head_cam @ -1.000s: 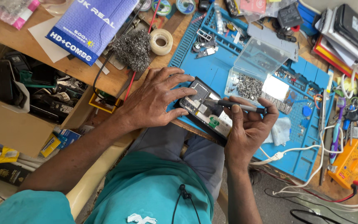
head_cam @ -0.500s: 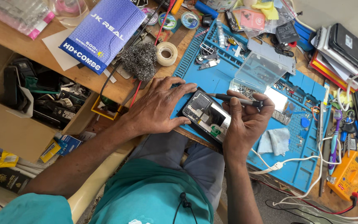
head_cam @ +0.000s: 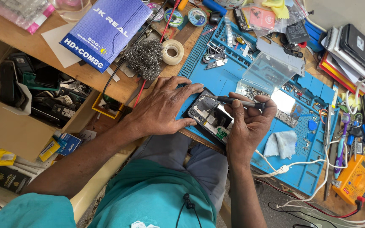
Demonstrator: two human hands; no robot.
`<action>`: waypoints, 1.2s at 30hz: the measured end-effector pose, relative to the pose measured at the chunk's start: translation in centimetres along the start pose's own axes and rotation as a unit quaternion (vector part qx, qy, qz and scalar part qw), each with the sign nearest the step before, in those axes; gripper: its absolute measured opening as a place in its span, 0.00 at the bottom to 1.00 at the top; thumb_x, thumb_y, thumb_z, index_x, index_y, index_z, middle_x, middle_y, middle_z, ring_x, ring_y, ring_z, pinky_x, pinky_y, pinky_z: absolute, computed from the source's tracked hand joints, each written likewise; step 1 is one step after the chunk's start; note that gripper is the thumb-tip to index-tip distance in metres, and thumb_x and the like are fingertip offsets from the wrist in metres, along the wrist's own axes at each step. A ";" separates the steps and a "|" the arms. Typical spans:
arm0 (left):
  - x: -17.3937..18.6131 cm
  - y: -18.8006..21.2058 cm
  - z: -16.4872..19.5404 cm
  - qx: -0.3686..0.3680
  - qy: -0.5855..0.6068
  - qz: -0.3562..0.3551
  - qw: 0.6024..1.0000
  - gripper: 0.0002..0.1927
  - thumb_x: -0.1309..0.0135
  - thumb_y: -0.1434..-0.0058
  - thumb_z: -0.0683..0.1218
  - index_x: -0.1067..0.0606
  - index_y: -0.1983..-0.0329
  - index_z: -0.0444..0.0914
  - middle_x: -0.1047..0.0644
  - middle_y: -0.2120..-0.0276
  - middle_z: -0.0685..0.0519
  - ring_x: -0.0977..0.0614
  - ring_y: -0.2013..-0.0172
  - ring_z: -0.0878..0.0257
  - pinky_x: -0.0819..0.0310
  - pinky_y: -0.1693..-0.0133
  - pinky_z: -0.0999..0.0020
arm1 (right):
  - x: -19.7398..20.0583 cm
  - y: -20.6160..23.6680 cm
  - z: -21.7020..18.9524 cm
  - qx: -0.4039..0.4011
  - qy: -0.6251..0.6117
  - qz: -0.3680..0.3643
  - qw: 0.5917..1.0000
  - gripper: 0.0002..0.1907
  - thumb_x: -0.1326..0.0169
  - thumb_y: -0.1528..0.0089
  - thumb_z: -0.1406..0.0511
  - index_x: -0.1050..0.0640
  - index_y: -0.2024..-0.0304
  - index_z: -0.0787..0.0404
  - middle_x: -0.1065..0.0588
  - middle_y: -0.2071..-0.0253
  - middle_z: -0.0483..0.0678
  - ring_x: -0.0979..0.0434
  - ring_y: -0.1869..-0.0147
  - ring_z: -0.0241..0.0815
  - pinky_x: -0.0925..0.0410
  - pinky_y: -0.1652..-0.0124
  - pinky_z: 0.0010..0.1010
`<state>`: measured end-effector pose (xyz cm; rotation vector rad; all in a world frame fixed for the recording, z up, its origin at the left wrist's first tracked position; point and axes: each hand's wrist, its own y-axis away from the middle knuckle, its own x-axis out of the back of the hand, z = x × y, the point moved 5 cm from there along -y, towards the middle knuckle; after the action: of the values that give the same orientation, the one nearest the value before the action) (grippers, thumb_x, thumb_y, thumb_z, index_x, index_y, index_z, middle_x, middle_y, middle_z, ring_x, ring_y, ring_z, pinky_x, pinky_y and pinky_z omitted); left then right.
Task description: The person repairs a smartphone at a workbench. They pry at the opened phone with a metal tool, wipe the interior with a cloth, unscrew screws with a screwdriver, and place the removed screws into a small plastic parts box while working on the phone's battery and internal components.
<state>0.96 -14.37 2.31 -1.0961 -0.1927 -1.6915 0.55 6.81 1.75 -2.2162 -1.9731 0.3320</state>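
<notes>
The left hand (head_cam: 163, 107) lies flat and open on the opened phone (head_cam: 210, 118). The right hand (head_cam: 250, 122) holds a screwdriver (head_cam: 237, 101) tight over the phone.

Opened phone (head_cam: 210, 118) lies on mat (head_cam: 220, 76), between both hands.

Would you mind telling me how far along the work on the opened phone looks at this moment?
Done: the phone lies on the blue mat with its back off and boards bare; small parts sit in the mat's trays. In hand: the left hand steadies it while the right hand sets a slim screwdriver to its upper part. Left: it is open, no back cover fitted.
</notes>
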 end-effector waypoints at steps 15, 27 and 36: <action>-0.2 0.1 -0.1 0.002 -0.002 -0.001 1.000 0.48 0.29 0.50 0.59 0.37 0.31 0.37 0.26 0.39 0.51 0.33 0.37 0.53 0.42 0.41 0.50 | 0.2 0.3 -0.1 0.017 0.004 0.003 1.000 0.19 0.47 0.28 0.75 0.41 0.42 0.60 0.21 0.48 0.60 0.18 0.44 0.44 0.21 0.46 0.33; -0.2 0.1 -0.1 -0.002 -0.003 -0.001 1.000 0.48 0.30 0.50 0.59 0.37 0.31 0.37 0.26 0.39 0.52 0.33 0.36 0.53 0.42 0.41 0.50 | 0.3 0.6 -0.1 0.028 0.016 0.006 0.999 0.20 0.46 0.28 0.74 0.42 0.41 0.60 0.21 0.47 0.60 0.18 0.44 0.44 0.21 0.44 0.34; -0.2 0.1 -0.2 0.007 0.000 -0.001 1.000 0.48 0.29 0.51 0.58 0.37 0.31 0.38 0.26 0.39 0.51 0.33 0.37 0.53 0.42 0.42 0.49 | 0.1 0.8 -0.3 0.053 0.035 -0.008 0.998 0.20 0.47 0.27 0.74 0.42 0.41 0.59 0.21 0.47 0.60 0.17 0.43 0.45 0.21 0.43 0.35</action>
<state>0.92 -14.35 1.99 -1.0862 -0.2068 -1.6892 1.35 6.86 1.80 -2.1172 -1.8899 0.3428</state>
